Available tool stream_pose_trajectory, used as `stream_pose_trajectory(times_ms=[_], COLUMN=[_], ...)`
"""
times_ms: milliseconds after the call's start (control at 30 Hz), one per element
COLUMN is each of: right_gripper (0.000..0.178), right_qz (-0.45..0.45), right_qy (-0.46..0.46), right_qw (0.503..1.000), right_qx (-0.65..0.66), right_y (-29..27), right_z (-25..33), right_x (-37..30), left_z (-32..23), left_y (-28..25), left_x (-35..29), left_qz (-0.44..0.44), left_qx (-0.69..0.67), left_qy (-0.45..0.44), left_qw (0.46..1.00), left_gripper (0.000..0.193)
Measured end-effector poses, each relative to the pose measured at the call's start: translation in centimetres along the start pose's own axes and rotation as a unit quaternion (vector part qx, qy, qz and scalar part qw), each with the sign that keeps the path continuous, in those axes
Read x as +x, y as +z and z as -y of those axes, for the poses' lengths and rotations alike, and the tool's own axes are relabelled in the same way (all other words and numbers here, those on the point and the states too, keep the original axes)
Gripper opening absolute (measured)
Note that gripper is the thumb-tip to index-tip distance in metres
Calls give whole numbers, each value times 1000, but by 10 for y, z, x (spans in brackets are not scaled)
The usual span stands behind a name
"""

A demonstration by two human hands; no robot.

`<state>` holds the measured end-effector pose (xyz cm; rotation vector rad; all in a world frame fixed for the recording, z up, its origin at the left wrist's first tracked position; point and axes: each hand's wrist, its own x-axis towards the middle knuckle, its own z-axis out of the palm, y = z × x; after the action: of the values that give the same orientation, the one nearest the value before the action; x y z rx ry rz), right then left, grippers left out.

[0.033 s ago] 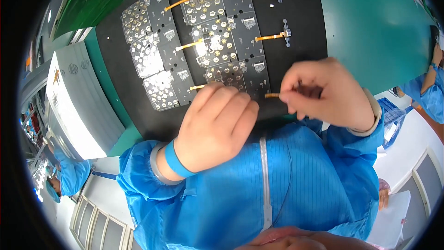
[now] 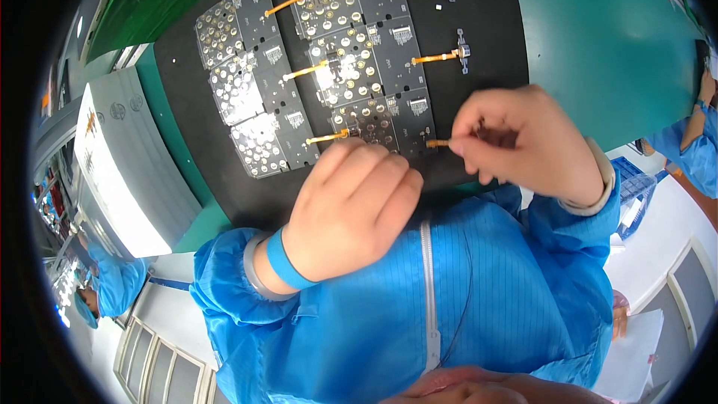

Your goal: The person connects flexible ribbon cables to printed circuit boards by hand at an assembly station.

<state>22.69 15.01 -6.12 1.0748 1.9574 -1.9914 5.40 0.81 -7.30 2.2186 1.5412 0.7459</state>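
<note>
My right hand has its fingers pinched together on the end of a thin orange flex strip. The strip points toward the nearest circuit board, and its free tip lies just beside the right edge of that board. My left hand is curled, knuckles up, with the fingertips pressing down on the near edge of the same board; the fingers are together, but I cannot tell if they clamp something under them.

I judge the strip very light, soft and easy to crease, so I would hold it only at the end, flat between thumb and finger, not in the middle. The board looks stiff but delicate, with many small shiny contacts; better to touch its edges.

Beyond this board, more boards of the same kind lie in two columns on the black mat, some with their orange strips already attached. Left of the mat stands a white tray; what is in it I cannot see. Under everything is the green table.
</note>
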Motion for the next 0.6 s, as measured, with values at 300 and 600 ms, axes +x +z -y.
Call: stream_pose_trajectory(times_ms=[300, 600], right_gripper=[11, 11], right_qz=[86, 76], right_qy=[-17, -40], right_qw=[992, 990], right_qx=[89, 115], right_y=[3, 11], right_z=[-1, -1], right_x=[6, 1], left_z=[2, 3], left_y=[-1, 1], left_x=[3, 3], left_qz=[-70, -108], left_qx=[34, 6], left_qy=[-49, -20], left_qw=[996, 994], left_gripper=[29, 26])
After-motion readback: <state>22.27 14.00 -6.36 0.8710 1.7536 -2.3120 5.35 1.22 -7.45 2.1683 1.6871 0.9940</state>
